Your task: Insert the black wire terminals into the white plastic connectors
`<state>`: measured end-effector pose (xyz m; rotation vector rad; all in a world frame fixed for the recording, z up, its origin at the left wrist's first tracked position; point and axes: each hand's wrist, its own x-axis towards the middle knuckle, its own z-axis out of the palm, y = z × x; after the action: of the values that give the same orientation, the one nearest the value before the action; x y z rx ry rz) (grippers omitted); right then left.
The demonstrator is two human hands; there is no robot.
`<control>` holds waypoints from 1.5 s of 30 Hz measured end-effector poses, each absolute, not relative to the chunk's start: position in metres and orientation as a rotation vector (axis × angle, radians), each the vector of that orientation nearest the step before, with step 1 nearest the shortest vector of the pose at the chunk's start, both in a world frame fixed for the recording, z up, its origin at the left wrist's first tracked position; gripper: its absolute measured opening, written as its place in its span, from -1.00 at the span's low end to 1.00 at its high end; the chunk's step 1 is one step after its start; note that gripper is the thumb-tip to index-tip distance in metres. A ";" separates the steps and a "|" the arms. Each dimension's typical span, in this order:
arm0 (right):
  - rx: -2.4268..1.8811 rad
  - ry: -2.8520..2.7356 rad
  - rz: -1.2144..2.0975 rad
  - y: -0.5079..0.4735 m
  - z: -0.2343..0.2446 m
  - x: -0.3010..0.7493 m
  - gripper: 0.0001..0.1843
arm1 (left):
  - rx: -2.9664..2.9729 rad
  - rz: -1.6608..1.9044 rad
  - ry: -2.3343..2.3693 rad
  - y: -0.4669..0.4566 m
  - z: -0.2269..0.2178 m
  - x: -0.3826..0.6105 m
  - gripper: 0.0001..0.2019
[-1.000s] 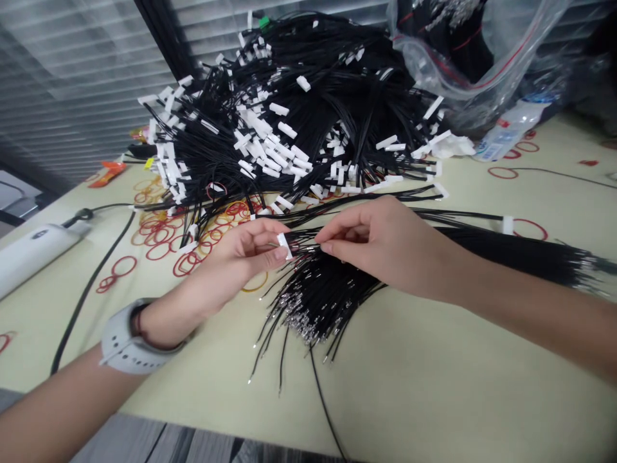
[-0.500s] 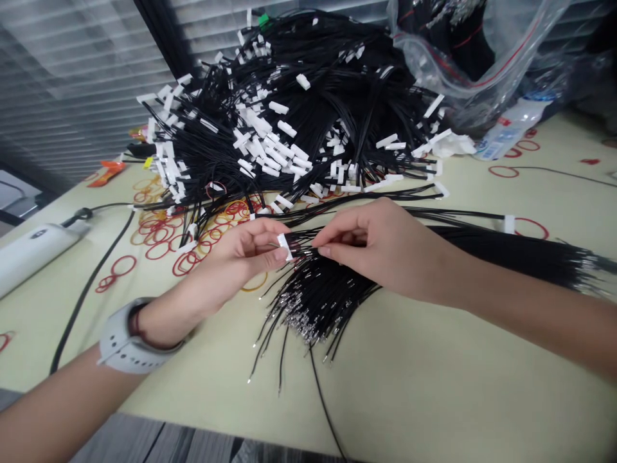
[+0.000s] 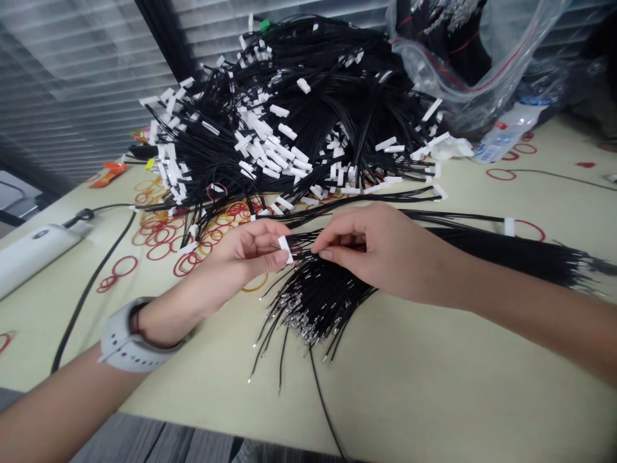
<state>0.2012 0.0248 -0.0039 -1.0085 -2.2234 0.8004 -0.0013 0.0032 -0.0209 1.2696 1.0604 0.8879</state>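
My left hand [image 3: 245, 252] pinches a small white connector [image 3: 285, 248] between thumb and forefinger, just above a fanned bundle of black wires with metal tips [image 3: 308, 308]. My right hand [image 3: 373, 247] is closed in a pinch on a black wire right at the connector's right side. Both hands hover over the pale table [image 3: 434, 379]. A grey watch [image 3: 126, 341] sits on my left wrist.
A big heap of black wires with white connectors [image 3: 289, 122] fills the table's back. Red and yellow rubber bands [image 3: 164, 238] lie at the left. A white power strip [image 3: 33, 251] and its cable sit far left. A plastic bag [image 3: 463, 58] and bottle [image 3: 511, 128] stand back right.
My right hand has shifted slightly left, bringing its fingertips closer to the connector. The left hand has stayed nearly still.
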 end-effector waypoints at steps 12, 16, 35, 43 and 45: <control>-1.012 -2.150 0.842 0.026 -0.005 0.203 -0.87 | 1.264 0.877 1.059 0.001 -0.018 0.000 -0.85; -1.010 -2.138 0.866 0.026 -0.005 0.201 -0.87 | 1.287 0.864 1.062 0.001 -0.018 0.000 -0.85; -0.963 -2.230 0.703 0.023 -0.003 0.202 -0.83 | 1.307 0.797 1.003 0.001 -0.020 -0.002 -0.87; -1.033 -2.144 1.041 0.022 -0.004 0.200 -0.88 | 1.329 0.769 0.998 0.000 -0.021 -0.003 -0.86; -1.050 -2.100 1.138 0.022 -0.004 0.200 -0.88 | 1.332 0.770 1.019 0.000 -0.020 -0.003 -0.86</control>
<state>0.1996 0.0219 -0.0042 -1.0504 -2.0999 1.1375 -0.0033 0.0001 -0.0203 1.3318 1.0191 0.7697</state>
